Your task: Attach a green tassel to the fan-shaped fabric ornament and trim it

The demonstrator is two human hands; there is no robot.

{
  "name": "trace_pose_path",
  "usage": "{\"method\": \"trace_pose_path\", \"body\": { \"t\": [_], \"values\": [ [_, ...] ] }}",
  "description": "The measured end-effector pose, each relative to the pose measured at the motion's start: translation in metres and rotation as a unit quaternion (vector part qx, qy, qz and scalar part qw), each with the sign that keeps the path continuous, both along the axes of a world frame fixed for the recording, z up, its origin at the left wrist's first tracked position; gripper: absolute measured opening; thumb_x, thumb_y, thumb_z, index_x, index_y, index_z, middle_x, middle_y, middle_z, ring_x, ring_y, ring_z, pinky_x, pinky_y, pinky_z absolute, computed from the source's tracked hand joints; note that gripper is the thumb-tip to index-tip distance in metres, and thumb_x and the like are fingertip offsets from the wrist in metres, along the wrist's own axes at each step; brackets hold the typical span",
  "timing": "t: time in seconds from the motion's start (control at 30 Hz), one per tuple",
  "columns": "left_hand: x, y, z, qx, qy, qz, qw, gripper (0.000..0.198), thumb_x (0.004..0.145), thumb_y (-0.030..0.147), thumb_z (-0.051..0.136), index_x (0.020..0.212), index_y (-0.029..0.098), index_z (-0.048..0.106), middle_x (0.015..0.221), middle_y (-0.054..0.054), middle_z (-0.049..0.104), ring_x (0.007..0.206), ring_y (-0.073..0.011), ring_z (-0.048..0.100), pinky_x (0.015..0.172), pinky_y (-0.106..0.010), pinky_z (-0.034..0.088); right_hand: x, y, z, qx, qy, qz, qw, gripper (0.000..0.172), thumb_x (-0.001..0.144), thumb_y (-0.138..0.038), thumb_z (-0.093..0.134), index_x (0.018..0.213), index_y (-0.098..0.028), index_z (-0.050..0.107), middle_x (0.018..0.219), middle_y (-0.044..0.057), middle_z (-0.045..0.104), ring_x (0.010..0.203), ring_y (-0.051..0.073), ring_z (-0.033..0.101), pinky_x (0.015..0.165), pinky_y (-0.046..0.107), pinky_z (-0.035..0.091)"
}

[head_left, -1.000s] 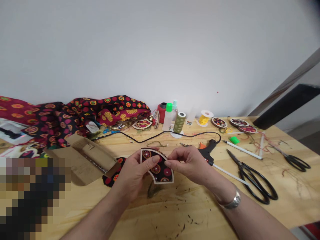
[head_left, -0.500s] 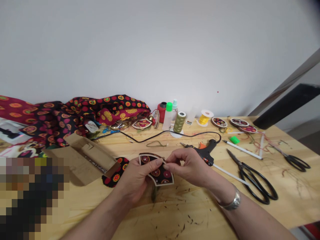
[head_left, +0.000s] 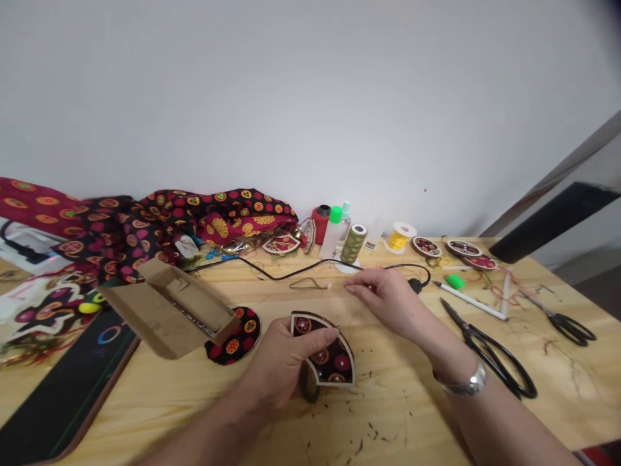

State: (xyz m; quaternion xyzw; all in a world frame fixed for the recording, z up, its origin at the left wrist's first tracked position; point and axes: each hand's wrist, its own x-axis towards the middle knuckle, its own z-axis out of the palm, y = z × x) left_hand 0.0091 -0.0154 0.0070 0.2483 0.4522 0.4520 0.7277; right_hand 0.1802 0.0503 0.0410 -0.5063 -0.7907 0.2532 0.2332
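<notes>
My left hand grips a fan-shaped fabric piece between thumb and fingers. The piece is black with red and orange motifs, small pearl-like beads and a cream border. Below it hangs a dark green strand or tassel, partly hidden by the hand. My right hand is up and to the right of the piece, apart from it, with thumb and forefinger pinched together. Whatever is in the pinch is too small to make out. Just left of its fingertips a loop of green thread lies on the table.
An open cardboard box stands at left beside a round patterned fabric piece. Large scissors and a white pen lie at right. Behind are a green thread spool, bottles and a black cable. My right hand mostly hides a glue gun.
My right hand has moved off the fabric piece, up and to the right, still pinched. My left hand and the piece have shifted slightly right and down in the view.
</notes>
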Motion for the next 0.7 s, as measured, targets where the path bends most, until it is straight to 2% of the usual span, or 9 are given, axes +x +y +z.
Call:
{"method": "trace_pose_path", "body": {
  "t": [0.07,0.13,0.23,0.43,0.57,0.7],
  "values": [
    [0.000,0.000,-0.001,0.003,0.002,-0.002,1.000,0.019,0.056,0.024,0.080,0.061,0.010,0.068,0.053,-0.006,0.068,0.046,-0.0167,0.061,0.049,-0.032,0.053,-0.009,0.005,0.002,0.054,-0.101,0.009,0.993,0.019,0.084,-0.019,0.052,0.084,-0.020,0.071,0.087,0.003,0.071,0.078,0.016,0.062,0.069,0.026,0.042],
    [0.000,0.000,-0.001,0.002,0.004,-0.002,1.000,0.019,0.056,0.024,0.080,0.059,0.010,0.067,0.052,-0.005,0.067,0.045,-0.0158,0.060,0.049,-0.031,0.053,-0.022,0.011,0.001,0.076,-0.182,0.035,0.980,0.019,0.084,-0.017,0.051,0.083,-0.019,0.070,0.087,0.006,0.070,0.080,0.018,0.061,0.069,0.026,0.042],
    [0.000,0.001,-0.002,-0.004,0.004,0.004,1.000,0.019,0.056,0.025,0.080,0.058,0.011,0.066,0.052,-0.004,0.066,0.045,-0.0161,0.060,0.048,-0.031,0.052,-0.043,0.020,-0.007,0.084,-0.224,0.062,0.969,0.018,0.080,-0.012,0.052,0.079,-0.014,0.069,0.085,0.011,0.068,0.081,0.021,0.061,0.069,0.029,0.042],
    [0.000,0.002,0.002,0.004,-0.011,0.013,1.000,0.021,0.055,0.024,0.081,0.057,0.010,0.065,0.051,-0.005,0.066,0.044,-0.0164,0.060,0.048,-0.031,0.053,-0.065,0.034,-0.025,0.067,-0.196,0.094,0.974,0.017,0.075,-0.006,0.053,0.082,-0.010,0.068,0.088,0.016,0.066,0.086,0.024,0.059,0.076,0.032,0.041],
    [-0.001,0.002,0.004,0.002,-0.022,0.024,0.999,0.020,0.054,0.022,0.081,0.058,0.009,0.066,0.051,-0.006,0.067,0.044,-0.0169,0.061,0.048,-0.031,0.053,-0.058,0.034,-0.021,0.030,-0.125,0.079,0.988,0.016,0.077,-0.007,0.051,0.076,-0.011,0.066,0.085,0.013,0.067,0.080,0.019,0.058,0.073,0.029,0.042],
    [-0.001,0.002,0.002,0.003,-0.038,0.023,0.999,0.018,0.056,0.022,0.080,0.060,0.010,0.066,0.052,-0.005,0.067,0.045,-0.0167,0.061,0.049,-0.032,0.054,-0.036,0.024,-0.012,-0.027,-0.015,0.052,0.998,0.017,0.085,-0.020,0.047,0.082,-0.013,0.063,0.074,0.004,0.065,0.062,0.011,0.054,0.059,0.022,0.041]
  ]
}}
